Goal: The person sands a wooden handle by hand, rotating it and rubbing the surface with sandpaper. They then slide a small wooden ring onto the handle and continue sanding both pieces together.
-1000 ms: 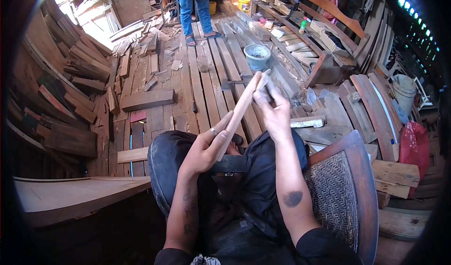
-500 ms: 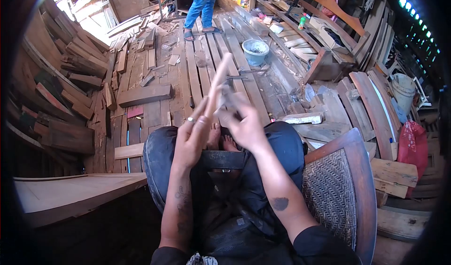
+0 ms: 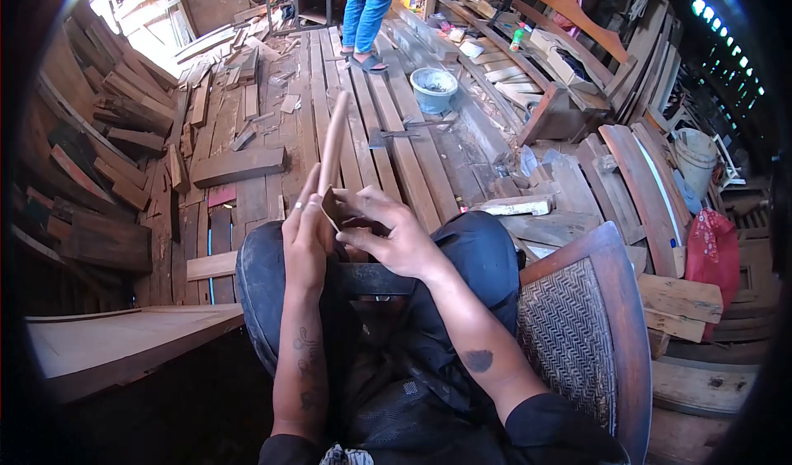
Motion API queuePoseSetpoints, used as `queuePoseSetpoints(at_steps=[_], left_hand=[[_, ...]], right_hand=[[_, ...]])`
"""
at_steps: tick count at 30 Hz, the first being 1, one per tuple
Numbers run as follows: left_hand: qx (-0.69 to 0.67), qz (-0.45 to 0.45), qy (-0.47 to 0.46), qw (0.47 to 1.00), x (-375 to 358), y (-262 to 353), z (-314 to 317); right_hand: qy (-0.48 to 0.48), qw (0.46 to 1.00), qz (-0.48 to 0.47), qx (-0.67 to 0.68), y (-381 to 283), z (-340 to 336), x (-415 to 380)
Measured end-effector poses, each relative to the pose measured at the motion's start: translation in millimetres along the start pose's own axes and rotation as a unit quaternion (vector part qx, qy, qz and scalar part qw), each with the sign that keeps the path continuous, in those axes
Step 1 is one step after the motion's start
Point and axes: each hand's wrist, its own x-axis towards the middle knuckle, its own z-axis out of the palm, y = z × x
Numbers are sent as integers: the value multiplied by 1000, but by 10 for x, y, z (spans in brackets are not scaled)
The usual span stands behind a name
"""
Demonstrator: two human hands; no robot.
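A slim, smooth wooden piece (image 3: 332, 143) rises slanted from my left hand (image 3: 305, 238), whose fingers are closed around its lower part; one finger wears a ring. My right hand (image 3: 388, 232) pinches a small brown folded sheet that looks like sandpaper (image 3: 330, 207). This sheet sits against the lower part of the wood, close to my left fingers. Both hands are above my lap, between my knees. The wood's bottom end is hidden by my left hand.
A woven-backed chair (image 3: 569, 341) stands at my right. On the plank floor are a hammer-like tool (image 3: 392, 133) and a bucket (image 3: 434, 89). Stacked boards (image 3: 115, 234) line the left side. A person in jeans (image 3: 367, 11) stands ahead; a pale board (image 3: 132, 337) lies at left.
My right hand has moved down the wooden piece toward its lower part. The wood stands a little more upright and further left in view. The person in jeans has shifted their feet.
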Motion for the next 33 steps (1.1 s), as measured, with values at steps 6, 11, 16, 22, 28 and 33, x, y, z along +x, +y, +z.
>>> queuePoseSetpoints(at_steps=[6, 11, 16, 22, 28, 33], left_hand=[[124, -33, -115, 985, -80, 96, 103], [122, -11, -227, 966, -125, 68, 177], [91, -77, -84, 989, -54, 34, 46], [-47, -63, -76, 994, 53, 70, -111], [128, -31, -215, 968, -126, 61, 124], [88, -27, -133, 987, -93, 50, 158]], right_hand=[[153, 985, -22, -78, 230, -298, 105], [302, 953, -13, -1, 253, -595, 97], [42, 998, -26, -50, 73, -234, 32], [-12, 1000, 20, -2, 142, -80, 35], [287, 953, -35, -94, 230, -509, 114], [180, 973, -55, -135, 136, -288, 47]])
